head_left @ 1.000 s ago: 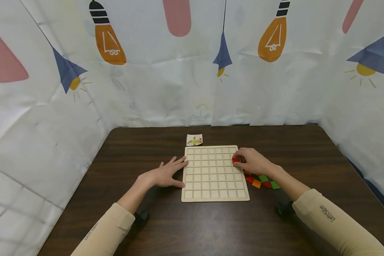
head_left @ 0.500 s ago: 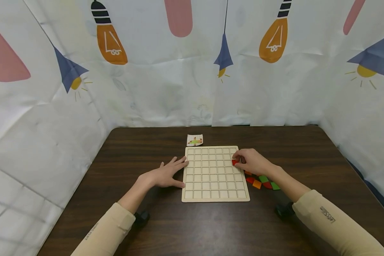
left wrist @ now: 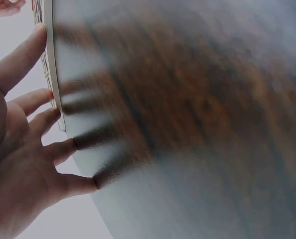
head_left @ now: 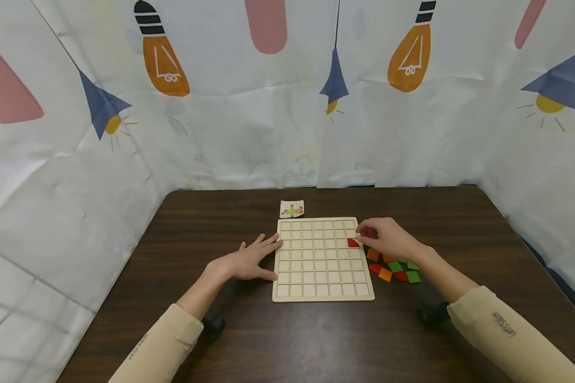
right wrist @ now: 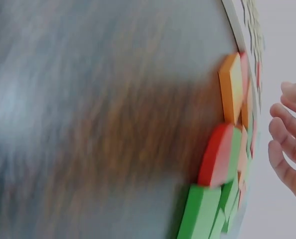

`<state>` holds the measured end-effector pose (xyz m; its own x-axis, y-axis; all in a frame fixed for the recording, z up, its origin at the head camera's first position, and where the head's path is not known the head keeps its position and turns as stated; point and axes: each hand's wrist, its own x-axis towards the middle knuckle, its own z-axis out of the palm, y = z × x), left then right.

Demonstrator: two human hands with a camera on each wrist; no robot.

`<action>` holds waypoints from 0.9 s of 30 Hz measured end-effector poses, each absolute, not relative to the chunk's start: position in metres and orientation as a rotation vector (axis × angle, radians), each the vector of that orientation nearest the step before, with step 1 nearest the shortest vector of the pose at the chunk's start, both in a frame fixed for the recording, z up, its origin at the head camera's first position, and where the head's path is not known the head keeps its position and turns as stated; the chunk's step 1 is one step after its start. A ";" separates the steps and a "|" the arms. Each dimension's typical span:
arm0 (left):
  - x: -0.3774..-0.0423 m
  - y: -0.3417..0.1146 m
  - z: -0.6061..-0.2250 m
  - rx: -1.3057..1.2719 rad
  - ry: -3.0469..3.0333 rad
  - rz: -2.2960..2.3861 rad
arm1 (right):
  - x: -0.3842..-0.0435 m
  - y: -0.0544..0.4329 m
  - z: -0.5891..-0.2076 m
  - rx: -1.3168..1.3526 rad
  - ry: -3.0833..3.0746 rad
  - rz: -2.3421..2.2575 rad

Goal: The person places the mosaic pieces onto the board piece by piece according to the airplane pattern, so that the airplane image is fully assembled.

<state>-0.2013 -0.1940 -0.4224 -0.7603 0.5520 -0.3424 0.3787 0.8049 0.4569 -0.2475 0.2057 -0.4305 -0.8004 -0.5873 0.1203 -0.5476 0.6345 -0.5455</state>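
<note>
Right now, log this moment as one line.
left hand: touches left edge of board | right hand: near red piece | red piece: in rightmost column cell | loose pieces: right of board

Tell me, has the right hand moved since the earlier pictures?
Yes: in the head view, the right hand has shifted a little to the right, judged against the pale board.

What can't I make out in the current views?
Head: printed card, pattern too small to read exactly.
Head: red piece behind the right hand, outline partly covered by it.
Right wrist: rest of the right hand, cut off by the right edge.
Left wrist: wooden grid board, cells foreshortened nearly edge-on.
</note>
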 end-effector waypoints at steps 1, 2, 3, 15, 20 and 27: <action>-0.201 -0.194 -0.422 0.694 2.523 0.503 | -0.248 0.210 -0.430 -0.954 2.784 -0.896; -0.201 -0.193 -0.422 0.695 2.522 0.504 | -0.248 0.214 -0.431 -0.940 2.790 -0.903; -0.201 -0.193 -0.422 0.696 2.523 0.505 | -0.248 0.219 -0.431 -0.925 2.800 -0.909; -0.200 -0.193 -0.421 0.691 2.530 0.505 | -0.247 0.254 -0.433 -0.751 2.830 -0.929; -0.200 -0.193 -0.422 0.692 2.528 0.502 | -0.252 0.263 -0.436 -0.698 2.867 -0.912; -0.199 -0.193 -0.420 0.687 2.526 0.512 | -0.263 0.266 -0.444 -0.604 2.888 -0.909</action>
